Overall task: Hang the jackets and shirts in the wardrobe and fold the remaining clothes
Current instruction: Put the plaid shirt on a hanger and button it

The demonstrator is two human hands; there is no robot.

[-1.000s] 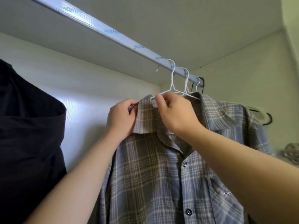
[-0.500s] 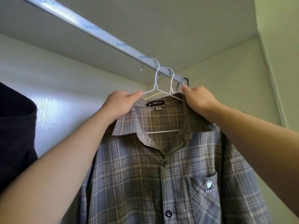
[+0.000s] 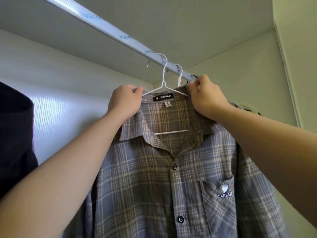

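We are holding the shirt up by its collar. It is hanging on a white wire hanger, whose hook is sitting over the rail. Our left hand is pinching the collar's left edge, fingers curled on the cloth right at the hanger's arm. Our right hand is gripping the collar's right side, its fingers bunched on the fabric just below the rail. The shirt is facing us, buttoned, its label showing under the hook and its pocket lying low on the right.

A second hook is sitting on the rail just behind the first, close to our right hand. A dark garment is filling the far left edge, apart from the shirt. Past our right forearm a pale hanger is peeking out, mostly hidden.

Behind the shirt the back panel is catching a patch of light. The wardrobe top is running flat above the rail, and the side wall is closing in on the right.
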